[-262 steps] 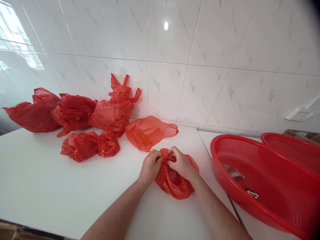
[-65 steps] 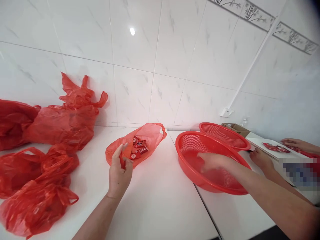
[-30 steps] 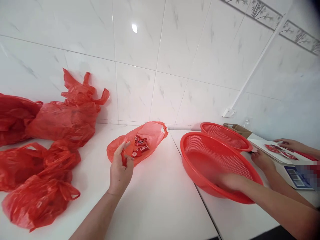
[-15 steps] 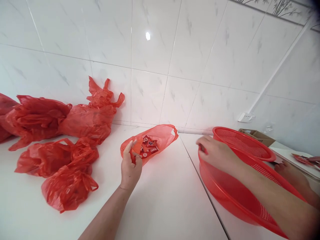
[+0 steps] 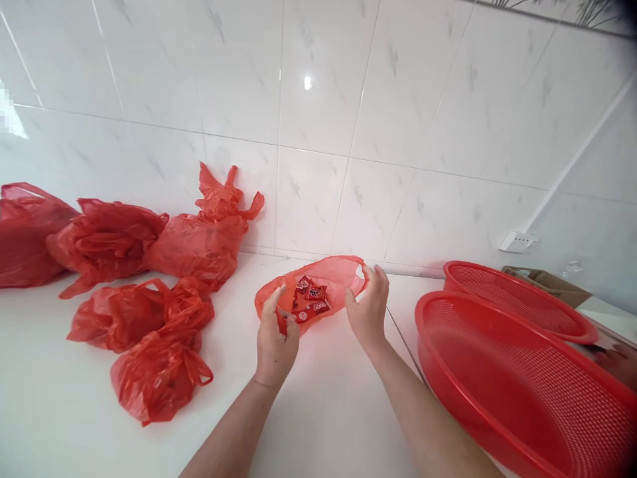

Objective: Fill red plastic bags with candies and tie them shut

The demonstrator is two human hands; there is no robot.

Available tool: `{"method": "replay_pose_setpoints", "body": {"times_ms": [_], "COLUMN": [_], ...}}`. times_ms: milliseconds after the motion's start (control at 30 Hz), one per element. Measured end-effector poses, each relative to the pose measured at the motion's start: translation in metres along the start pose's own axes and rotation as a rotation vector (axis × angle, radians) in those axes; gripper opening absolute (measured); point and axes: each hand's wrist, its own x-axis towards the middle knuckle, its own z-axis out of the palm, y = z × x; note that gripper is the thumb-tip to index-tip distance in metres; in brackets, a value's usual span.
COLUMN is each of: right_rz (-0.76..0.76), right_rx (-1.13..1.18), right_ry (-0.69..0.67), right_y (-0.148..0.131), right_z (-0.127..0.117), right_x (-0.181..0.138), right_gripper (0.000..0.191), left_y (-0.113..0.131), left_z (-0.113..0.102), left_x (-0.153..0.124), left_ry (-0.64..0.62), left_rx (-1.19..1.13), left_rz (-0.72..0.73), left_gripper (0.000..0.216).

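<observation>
Open bag (image 5: pixel 336 275) lies on white table (image 5: pixel 333 405) btwn the two hands, mouth turned up & toward the person; red packets (image 5: pixel 316 292) sit inside in a loose cluster, their weight prob. helping pin the thin plastic down; left hand (image 5: pixel 279 317) is at the bag's left side, its plastic showing btwn thumb & fingers, so that side seems held to keep the mouth wide; right hand (image 5: pixel 357 284) is at the bag's right end nr the handle hole, thumb & fingers spread apart w/ the edge btwn them; can't tell if any fingertip presses on it; no packet visible in right hand.

Front basket (image 5: pixel 472 348) stands to the right, nr right hand, prob. put there for an easy reach; rear basket (image 5: pixel 497 292) sits just behind it; at left, back bags (image 5: pixel 199 249) stand in a row nr the tiled wall (image 5: pixel 239 73), maybe to leave working room; front bags (image 5: pixel 154 378) huddle before them, touching each other; contents too hidden to name; far right: cardboard box (image 5: pixel 562 287) below socket (image 5: pixel 518 241), & part of another person's hand (image 5: pixel 620 364) at the frame edge.
</observation>
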Motion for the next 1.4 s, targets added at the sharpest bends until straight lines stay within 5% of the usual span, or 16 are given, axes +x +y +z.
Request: {"method": "replay_pose_setpoints", "body": {"times_ms": [233,400,767,933,1033,1200,1300,1400], "right_rz": [0.571,0.491,0.521,0.488,0.514,0.804,1.007,1.043], "right_rx": [0.278,0.344,0.526,0.667,0.983,1.340,1.320,1.238], "right_ry": [-0.020,-0.129,0.003,0.078,-0.047,-0.210,-0.179,-0.130], "right_y": [0.039,0.038,-0.010,-0.021,-0.014,0.018,0.037,0.046], "right_z": [0.023,0.014,-0.064,-0.085,-0.085,-0.056,-0.034,-0.023], "right_x": [-0.012,-0.007,0.010,0.021,0.027,0.021,0.008,-0.004], "right_gripper": [0.077,0.036,0.031,0.024,0.021,0.020,0.019,0.022], "left_y": [-0.003,-0.006,-0.005,-0.013,-0.015,-0.011,-0.014,-0.023], "left_z": [0.004,0.002,-0.015,-0.021,-0.020,-0.015,-0.008,-0.002], "left_x": [-0.001,0.005,0.014,0.016,0.016,0.016,0.015,0.013], "left_ry": [0.033,0.082,0.315,0.304,0.310,0.313,0.270,0.190], "left_rx": [0.018,0.155,0.390,0.312,0.232,0.179,0.197,0.134], "left_rz": [0.186,0.356,0.518,0.371,0.257,0.061,-0.123,-0.275], "left_gripper": [0.070,0.081,0.105,0.108,0.107,0.094,0.091,0.093]}}
